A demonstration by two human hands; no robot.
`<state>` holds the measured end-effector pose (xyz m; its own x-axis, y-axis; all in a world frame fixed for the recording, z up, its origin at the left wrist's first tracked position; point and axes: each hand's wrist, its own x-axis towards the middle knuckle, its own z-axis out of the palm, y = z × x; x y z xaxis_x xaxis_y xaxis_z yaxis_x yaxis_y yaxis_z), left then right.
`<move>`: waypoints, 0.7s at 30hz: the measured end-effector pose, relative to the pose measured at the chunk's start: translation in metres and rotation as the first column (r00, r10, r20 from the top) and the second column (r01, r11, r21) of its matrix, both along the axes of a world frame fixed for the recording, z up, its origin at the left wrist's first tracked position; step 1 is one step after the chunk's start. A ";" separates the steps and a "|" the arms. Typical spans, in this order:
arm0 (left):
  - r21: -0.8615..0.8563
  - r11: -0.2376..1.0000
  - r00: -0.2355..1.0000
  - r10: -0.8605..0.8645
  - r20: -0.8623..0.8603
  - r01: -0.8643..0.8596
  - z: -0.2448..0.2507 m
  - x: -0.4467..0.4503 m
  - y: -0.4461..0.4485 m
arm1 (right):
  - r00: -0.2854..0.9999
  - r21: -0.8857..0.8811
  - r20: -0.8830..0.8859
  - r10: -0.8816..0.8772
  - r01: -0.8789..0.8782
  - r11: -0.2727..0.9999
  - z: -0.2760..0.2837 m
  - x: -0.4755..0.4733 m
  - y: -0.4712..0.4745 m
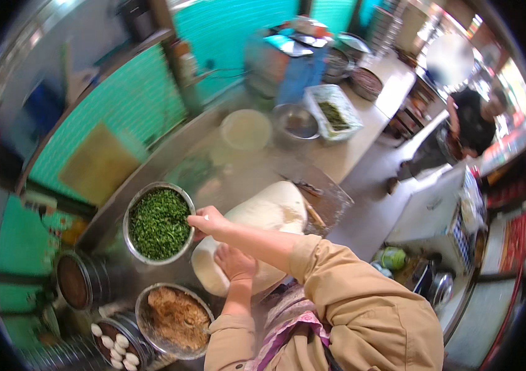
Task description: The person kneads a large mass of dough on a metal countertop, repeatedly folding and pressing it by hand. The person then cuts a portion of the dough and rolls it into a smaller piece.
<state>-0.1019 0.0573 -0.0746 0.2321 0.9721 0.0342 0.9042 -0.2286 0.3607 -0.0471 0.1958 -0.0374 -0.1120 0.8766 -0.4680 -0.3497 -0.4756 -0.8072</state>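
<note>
A metal bowl of chopped green leaves [160,224] is at the left of a big slab of pale dough [267,208]. My right hand [209,223] reaches across and grips the bowl's right rim between thumb and fingers. Below it, my left hand [236,262] presses on the near part of the dough, its fingers bent; their tips are partly hidden. My right forearm covers some of the dough's middle. Close by at the lower left, a metal bowl holds minced filling [179,320], brownish on top.
Steamers [75,280] stand at the left, one topped with several white buns or eggs [119,348]. A rolling pin [315,215] lies beyond the dough. Farther back are a metal basin [296,121] and a white tub of greens [335,113]. A person [474,120] is across the aisle. Steam blurs the table.
</note>
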 end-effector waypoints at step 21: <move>0.346 0.938 1.000 -0.021 0.012 0.016 -0.036 -0.002 0.003 | 0.276 0.203 -0.079 -0.958 0.945 0.255 0.053 0.512 -0.180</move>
